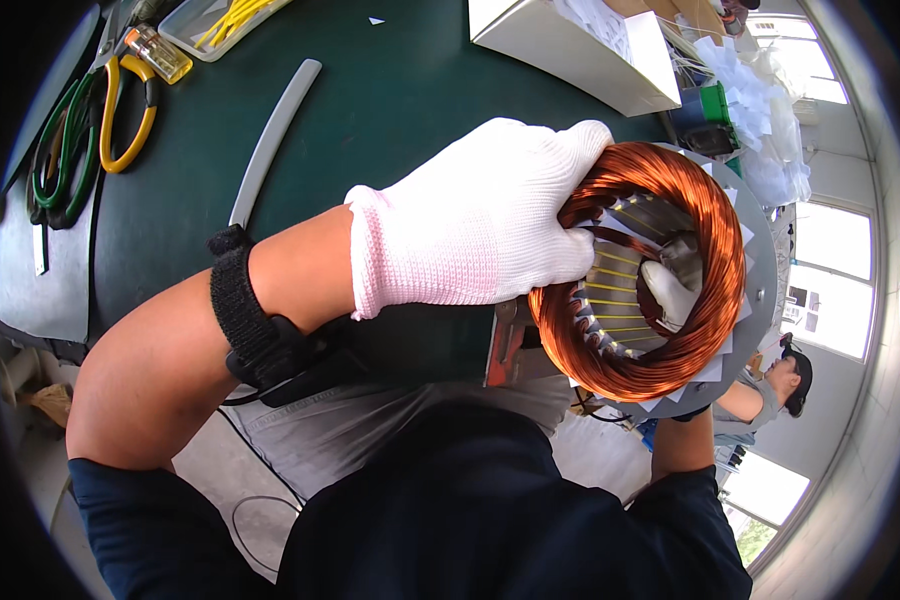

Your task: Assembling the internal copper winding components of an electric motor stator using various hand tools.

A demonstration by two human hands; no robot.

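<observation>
Head view: the left hand has its fingers closed on the copper winding of the stator, near the table's right end; the right hand shows inside, its grip unclear.

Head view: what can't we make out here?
Right hand, head view: mostly hidden behind the copper-wound stator; only part of its white glove shows through the bore.
Left hand, head view: some fingers hidden under its own back, so their contact is unclear.
White box, head view: cut off by the upper edge.
Clear tray, head view: also cut off by the upper edge.
</observation>
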